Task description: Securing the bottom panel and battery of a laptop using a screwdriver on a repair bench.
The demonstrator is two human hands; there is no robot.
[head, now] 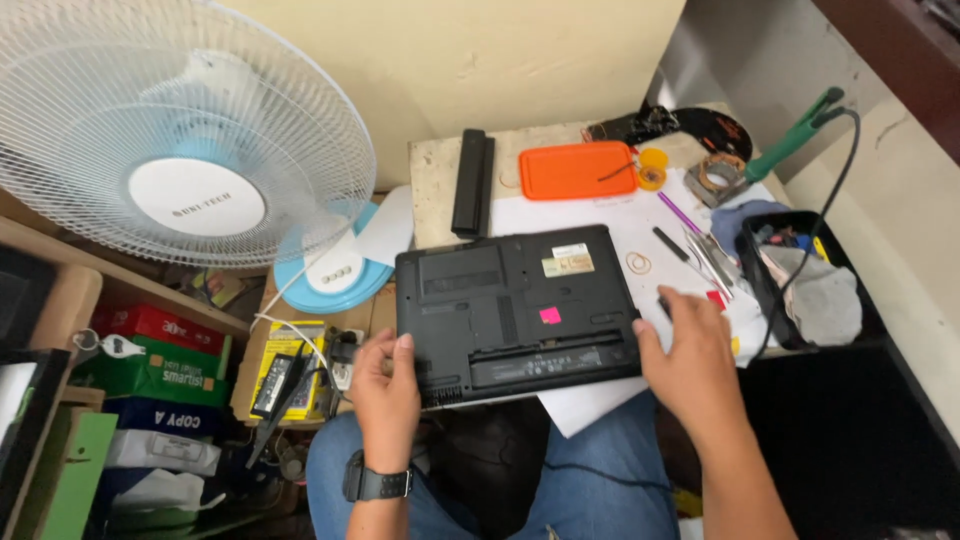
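Big white fan (185,130) sits at 10 o'clock, then the black laptop (515,305) lies upside down dead center on the desk (435,175) — left hand (388,385) clamped on its 8 o'clock corner, right hand (690,355) gripping the 3 o'clock edge — with an orange tray (578,170) at 12.

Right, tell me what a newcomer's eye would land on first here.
First, the black laptop lying bottom-up at the middle of the small table, gripped at its near corners by the left hand and the right hand. Next, the big white fan filling the upper left beside the table. Then the bright orange tray at the table's far edge, with the long black battery pack to its left.
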